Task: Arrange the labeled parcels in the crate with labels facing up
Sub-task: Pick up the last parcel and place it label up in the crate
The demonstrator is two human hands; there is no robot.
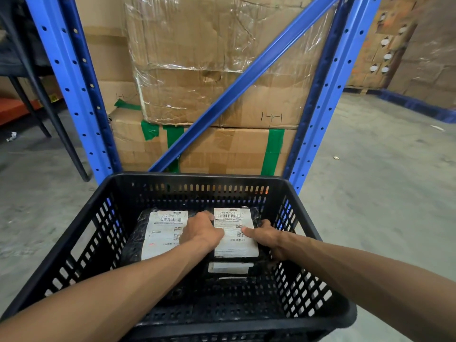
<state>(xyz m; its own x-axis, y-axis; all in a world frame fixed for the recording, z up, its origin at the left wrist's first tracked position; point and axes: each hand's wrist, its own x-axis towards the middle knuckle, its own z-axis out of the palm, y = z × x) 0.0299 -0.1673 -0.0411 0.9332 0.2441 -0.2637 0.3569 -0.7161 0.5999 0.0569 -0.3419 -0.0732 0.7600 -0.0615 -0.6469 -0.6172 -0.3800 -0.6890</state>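
- Two hands reach into the black crate (81, 225) we see from above, and both meet on the same parcel.
- The right parcel (235, 232), wrapped in black with its white label up, lies at about 1 o'clock on the crate floor, near the far wall.
- Our left hand (201, 232) presses on that parcel's 9 o'clock edge, fingers curled down over the side; our right hand (267, 236) clasps its 3 o'clock edge, thumb laid across the label.
- Each grip is closed around the parcel's edge, so the parcel sits held between the two hands.
- The left parcel (158, 233), also black with a white label facing up, lies just beside it toward 9 o'clock; the left hand covers the label's near corner.
- A third white label (230, 267) shows at 6 o'clock of the held parcel, partly tucked beneath it.
- Both top labels read "310-BAL17" above a barcode, with a small square code lower down; the finer print is too small for us to read.
- Both forearms come in from the near side, bare, angled inward toward the crate's middle, wrists low over the rim.
- Beyond the crate at 12 o'clock stand a blue rack (318, 114) and stacked cardboard boxes (197, 77), one marked by hand with strokes like "1-1-1", some taped green.
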